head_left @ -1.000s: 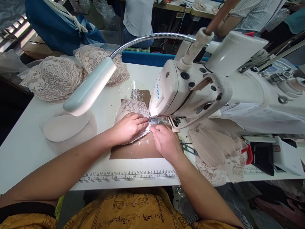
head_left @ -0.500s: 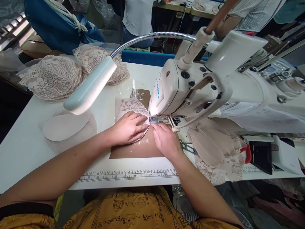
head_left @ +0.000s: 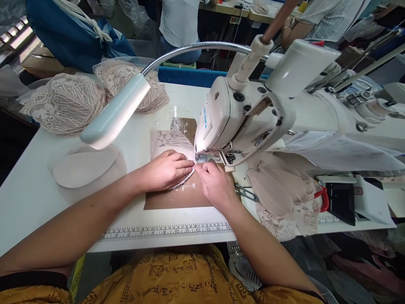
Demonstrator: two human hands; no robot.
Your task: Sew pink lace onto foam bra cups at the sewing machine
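A lace fabric piece (head_left: 172,141) with a curved edge lies under the needle area of the white sewing machine (head_left: 218,114). My left hand (head_left: 169,171) rests flat on it, fingers stretched toward the needle and pressing the cloth down. Just right of those fingertips, my right hand (head_left: 217,181) pinches the edge of the same piece between thumb and forefinger. The two hands' fingertips nearly meet in front of the presser foot. Beneath the work is a brown taped sheet (head_left: 177,200) on the table.
Lace stacks (head_left: 66,103) stand at the back left under a lamp (head_left: 115,112). Pale oval pieces (head_left: 85,169) lie at left. Thread snips (head_left: 247,193), more beige pieces (head_left: 275,190) and a red handle (head_left: 322,199) are at right. A ruler strip (head_left: 164,231) runs along the front edge.
My right fingertips have moved closer to my left ones at the fabric edge. My left hand has turned slightly and its fingers are closer together. The whole view has shifted a little.
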